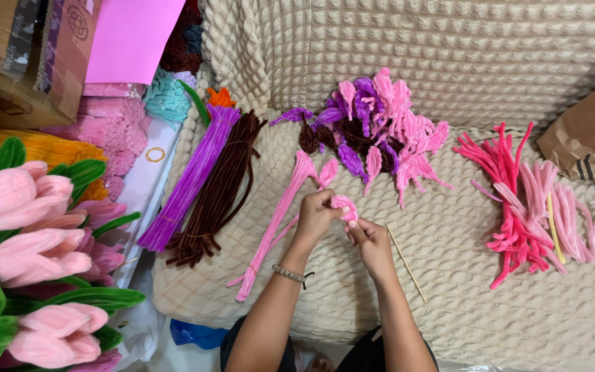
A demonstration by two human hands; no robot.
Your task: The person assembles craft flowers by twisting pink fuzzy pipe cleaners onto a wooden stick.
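Both hands (pixel 346 224) work pink pipe cleaner (pixel 343 202) over cream textured cover (pixel 463 62).

A cream cover (pixel 449 62) with a raised waffle pattern is spread over a soft seat and goes up over its backrest, so it fills most of the view. At the left side, a flat white board (pixel 147 180) lies along the edge of the seat. In the upper left corner stands a brown cardboard box (pixel 32 52), and a pink sheet (pixel 132 38) leans beside it. At the right edge a brown paper bag (pixel 590 131) rests on the cover. Below the seat, a small part of a pale floor (pixel 173 355) is visible. The light is soft and even, with only weak shadows in the folds.
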